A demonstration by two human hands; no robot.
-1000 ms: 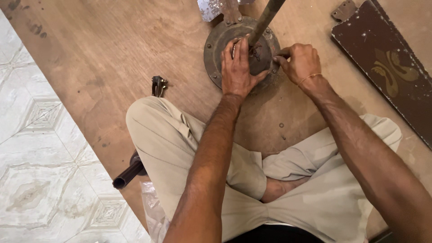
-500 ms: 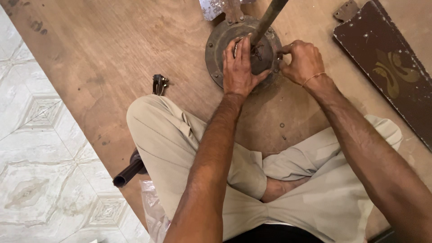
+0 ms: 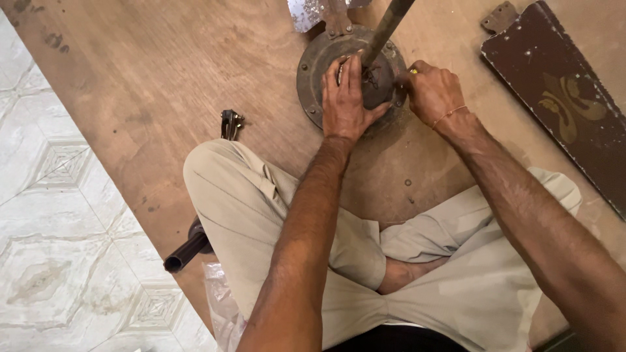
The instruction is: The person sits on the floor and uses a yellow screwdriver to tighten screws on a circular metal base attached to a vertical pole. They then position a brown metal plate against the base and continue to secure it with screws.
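Round metal motor housing (image 3: 319, 65): I'm pressing my flat, open left hand (image 3: 345, 98) on it while my right hand (image 3: 433, 91) is pinching probably a small fastener at its rim.

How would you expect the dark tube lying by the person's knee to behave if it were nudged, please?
The dark tube looks round and hollow, so it would probably roll across the wooden board. It seems rigid metal, likely stiff. The trouser leg covers its far end and might stop it.

A home floor used as a makeshift repair spot: a plywood sheet (image 3: 163, 78) laid over patterned floor tiles (image 3: 45, 261), with pliers (image 3: 229, 124) and a dark pipe (image 3: 186, 251) lying about.
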